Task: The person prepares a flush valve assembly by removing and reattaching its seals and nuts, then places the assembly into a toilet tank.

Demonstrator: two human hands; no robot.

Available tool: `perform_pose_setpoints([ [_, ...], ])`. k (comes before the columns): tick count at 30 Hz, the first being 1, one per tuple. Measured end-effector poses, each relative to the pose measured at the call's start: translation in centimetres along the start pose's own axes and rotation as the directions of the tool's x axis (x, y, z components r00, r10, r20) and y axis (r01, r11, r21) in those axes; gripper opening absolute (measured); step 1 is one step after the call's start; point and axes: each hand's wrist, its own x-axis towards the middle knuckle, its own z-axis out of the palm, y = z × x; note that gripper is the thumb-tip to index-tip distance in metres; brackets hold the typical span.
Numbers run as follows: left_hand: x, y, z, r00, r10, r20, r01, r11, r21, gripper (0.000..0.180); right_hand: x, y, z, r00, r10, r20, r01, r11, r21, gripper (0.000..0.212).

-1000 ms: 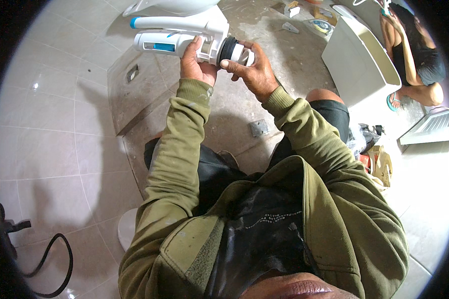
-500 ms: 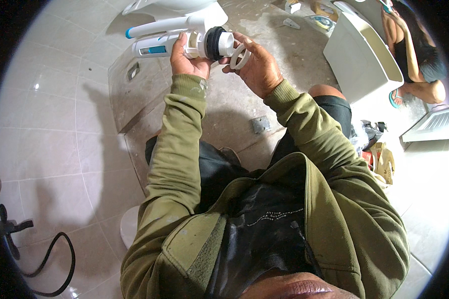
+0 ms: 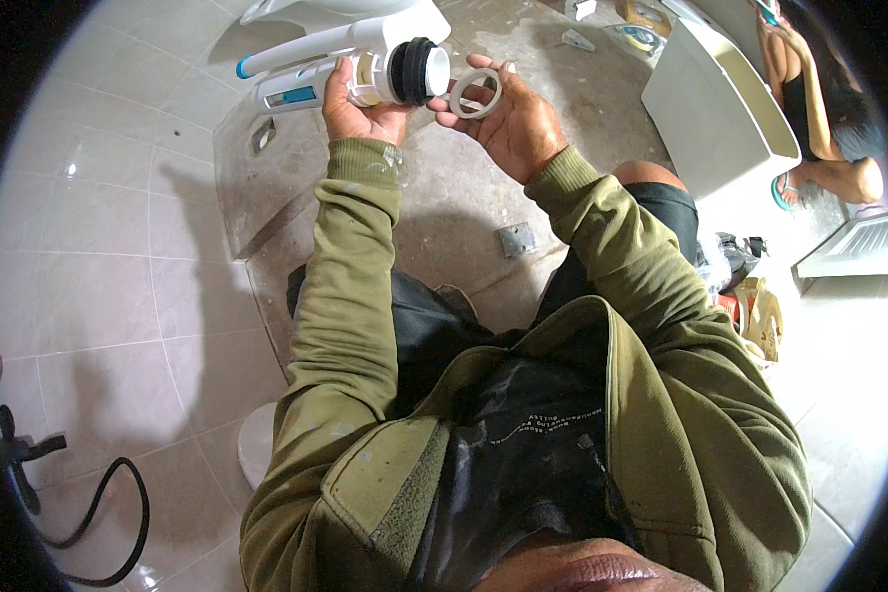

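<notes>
My left hand [image 3: 363, 118] grips a white toilet flush valve [image 3: 313, 79], held sideways at the upper left. Alongside its body runs a white overflow tube with a blue end. A thick black rubber gasket [image 3: 410, 71] sits around the valve's right end, with the white threaded outlet beyond it. My right hand [image 3: 525, 130] holds a white plastic ring nut [image 3: 455, 95] between thumb and fingers. The ring faces the outlet, a small gap apart from it.
At the upper right lies a white cistern [image 3: 696, 109], its open side showing. A person [image 3: 809, 99] sits behind it. White toilet ceramic [image 3: 331, 10] stands at the top. Bags [image 3: 755, 316] lie beside my right knee; a square metal plate [image 3: 515, 240] is on the floor.
The ring nut has moved away from the outlet, to the right, and turned to show its opening more. My left hand and the flush valve have shifted slightly left.
</notes>
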Motion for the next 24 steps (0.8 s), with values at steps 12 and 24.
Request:
perform_pose_setpoints([
  [12, 0.4, -0.3, 0.2, 1.000, 0.027, 0.002, -0.027, 0.999, 0.017, 0.058, 0.5, 0.7, 0.3, 0.965, -0.262, -0.023, 0.236, 0.902, -0.361, 0.067],
  [24, -1.1, -0.3, 0.8, 0.995, 0.016, 0.097, -0.031, 0.987, 0.155, 0.055, 0.2, 0.7, 0.4, 0.915, -0.392, 0.090, 0.309, 0.541, -0.782, 0.073],
])
